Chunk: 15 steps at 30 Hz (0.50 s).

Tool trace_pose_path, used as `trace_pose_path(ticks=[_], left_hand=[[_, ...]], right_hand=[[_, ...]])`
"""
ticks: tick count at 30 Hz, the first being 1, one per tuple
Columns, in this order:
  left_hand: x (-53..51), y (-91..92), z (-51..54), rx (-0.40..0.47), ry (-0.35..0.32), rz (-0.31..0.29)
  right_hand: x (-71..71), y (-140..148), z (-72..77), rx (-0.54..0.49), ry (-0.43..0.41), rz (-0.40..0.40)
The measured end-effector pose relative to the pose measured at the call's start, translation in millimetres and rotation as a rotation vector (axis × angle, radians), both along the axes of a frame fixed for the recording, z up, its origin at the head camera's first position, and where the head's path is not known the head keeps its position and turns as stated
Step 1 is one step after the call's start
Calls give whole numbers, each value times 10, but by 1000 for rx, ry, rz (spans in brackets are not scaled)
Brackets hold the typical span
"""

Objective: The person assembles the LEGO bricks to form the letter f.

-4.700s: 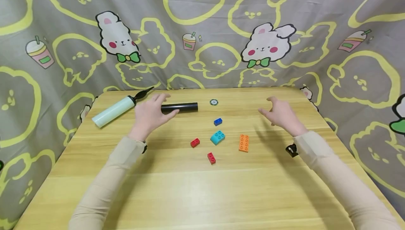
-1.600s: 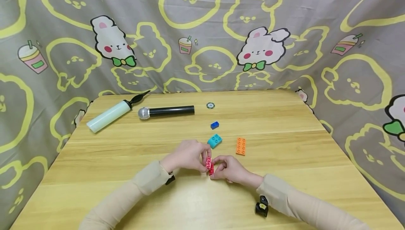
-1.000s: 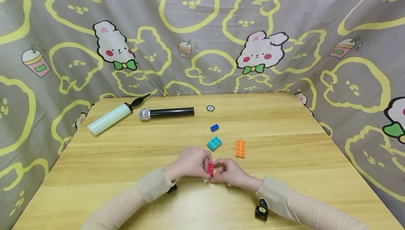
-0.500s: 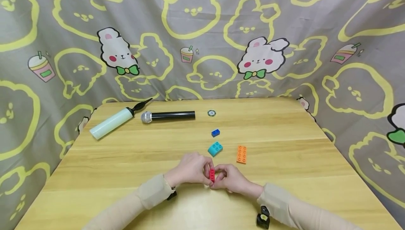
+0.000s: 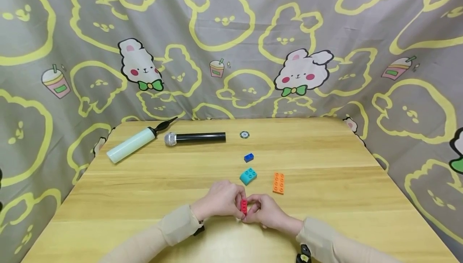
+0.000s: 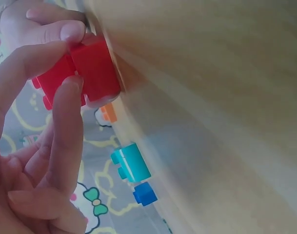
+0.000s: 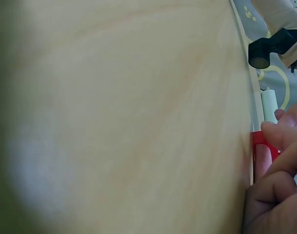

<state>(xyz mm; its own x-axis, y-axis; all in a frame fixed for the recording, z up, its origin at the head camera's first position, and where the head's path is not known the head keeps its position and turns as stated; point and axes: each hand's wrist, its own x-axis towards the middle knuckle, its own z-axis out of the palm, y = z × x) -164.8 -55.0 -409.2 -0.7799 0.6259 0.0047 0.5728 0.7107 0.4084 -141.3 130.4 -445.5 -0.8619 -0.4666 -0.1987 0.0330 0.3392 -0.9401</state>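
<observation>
Near the front of the table in the head view, my left hand (image 5: 222,199) pinches a red toy building brick (image 5: 244,206), its studs facing up. A second red brick (image 6: 97,68) sits directly beneath, against the wood, as the left wrist view shows; a thin seam runs between the two. My right hand (image 5: 269,213) pinches the lower brick from the other side. In the right wrist view only a bit of red brick (image 7: 265,141) shows past the fingers. Behind the hands lie a teal curved brick (image 5: 248,176), a small blue brick (image 5: 248,157) and an orange brick (image 5: 278,183).
A black microphone (image 5: 199,137) with a silver head lies at the back left. Beside it is a pale green hand pump (image 5: 132,145) with a black nozzle. A round chip (image 5: 244,134) lies near the back edge. Patterned curtain (image 5: 249,46) hangs behind the wooden table (image 5: 325,150).
Both hands came from the sides to the front middle and took the two red bricks. The upper one, first tilted, now lines up over the lower. The head view has tipped upward.
</observation>
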Motion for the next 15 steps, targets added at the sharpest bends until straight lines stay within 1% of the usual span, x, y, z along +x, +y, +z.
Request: trace_pose_path(ticks=[6, 15], left_hand=[[25, 6, 0, -8, 2, 31], [40, 37, 27, -39, 12, 40]], right_hand=[[-2, -8, -10, -2, 2, 2], [-3, -1, -1, 4, 1, -7]])
